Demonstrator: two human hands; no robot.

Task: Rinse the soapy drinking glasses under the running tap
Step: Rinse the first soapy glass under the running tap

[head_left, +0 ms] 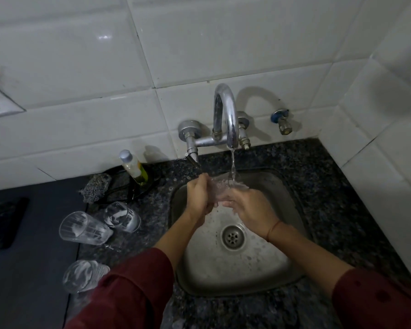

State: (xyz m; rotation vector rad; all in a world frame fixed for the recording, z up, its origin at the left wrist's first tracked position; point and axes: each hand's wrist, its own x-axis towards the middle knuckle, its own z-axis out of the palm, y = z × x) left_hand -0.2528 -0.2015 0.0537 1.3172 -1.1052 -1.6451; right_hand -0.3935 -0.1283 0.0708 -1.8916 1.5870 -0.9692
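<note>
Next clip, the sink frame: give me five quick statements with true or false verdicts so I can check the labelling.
1. Water runs from the tap onto the glass. True.
2. Both the left hand and the right hand hold that glass over the sink. True.
3. Three soapy glasses sit on the counter right of the sink. False: they are on its left.
4. A plate covers the drain. False: the drain is uncovered.
5. The bottle stands left of the tap. True.

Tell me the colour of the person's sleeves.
Maroon sleeves, best seen in the head view.
</note>
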